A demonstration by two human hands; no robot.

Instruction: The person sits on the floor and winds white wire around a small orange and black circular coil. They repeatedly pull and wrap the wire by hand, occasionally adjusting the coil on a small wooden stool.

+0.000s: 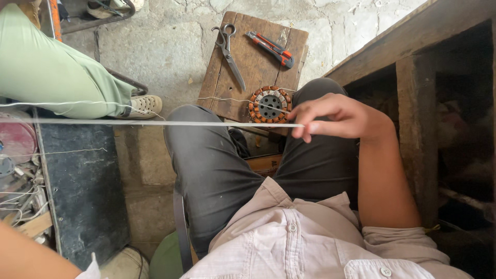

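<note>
Green trousers of another person (57,67) fill the upper left, ending at a pale canvas shoe (143,106) on the stone floor (170,46). Below them sits a dark slab (82,191) with tangled wire and clutter at its left edge. Only the bare forearm of the left hand shows at the bottom left corner; the hand itself is out of view, so its grip cannot be told. A thin white strip (155,123) runs level from the left edge across the wearer's dark-trousered knees to the right hand (338,116). That hand pinches the strip's end between thumb and fingertips, the other fingers loosely curled. Just behind the hand, on a small wooden bench (253,62), lies a round motor stator with copper windings (270,105), a fine white thread trailing from it to the left. Farther back on the bench rest metal scissors (230,54) and, to their right, an orange and grey utility knife (271,49). A rough wooden frame (413,77) stands at the right.
</note>
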